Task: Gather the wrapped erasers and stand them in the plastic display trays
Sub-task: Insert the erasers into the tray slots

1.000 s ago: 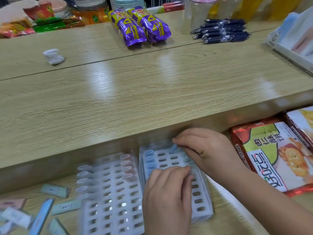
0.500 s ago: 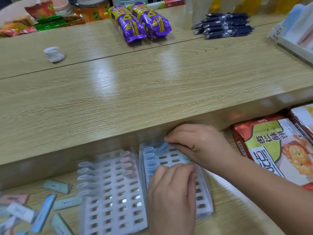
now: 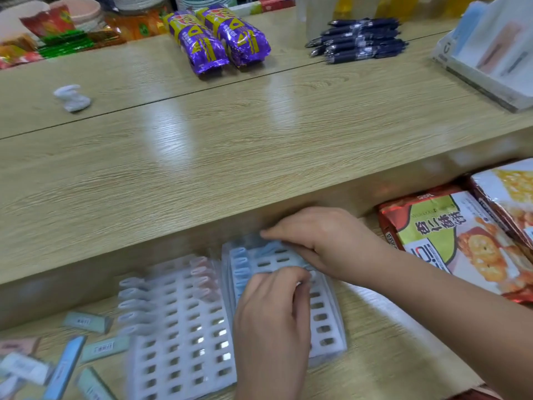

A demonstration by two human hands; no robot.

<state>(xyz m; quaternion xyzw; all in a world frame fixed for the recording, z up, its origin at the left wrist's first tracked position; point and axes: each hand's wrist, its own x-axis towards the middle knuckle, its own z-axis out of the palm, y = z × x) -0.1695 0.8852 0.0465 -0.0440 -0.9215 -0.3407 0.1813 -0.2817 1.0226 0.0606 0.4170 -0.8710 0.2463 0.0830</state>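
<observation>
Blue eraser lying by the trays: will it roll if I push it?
Probably not: the blue eraser looks long and flat-sided, so it should slide rather than roll. Its wrapper looks smooth, maybe slippery. It seems small, likely light.

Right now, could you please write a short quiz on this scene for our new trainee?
1. True or false: the left hand and the right hand are both over the right tray.
2. Where do the loose erasers lie? A) left of the left tray; B) beside the pens; C) on the cracker packets.
3. Fill in: the standing erasers in the right tray are ___ in colour.
Key: 1 true; 2 A; 3 blue.
</observation>
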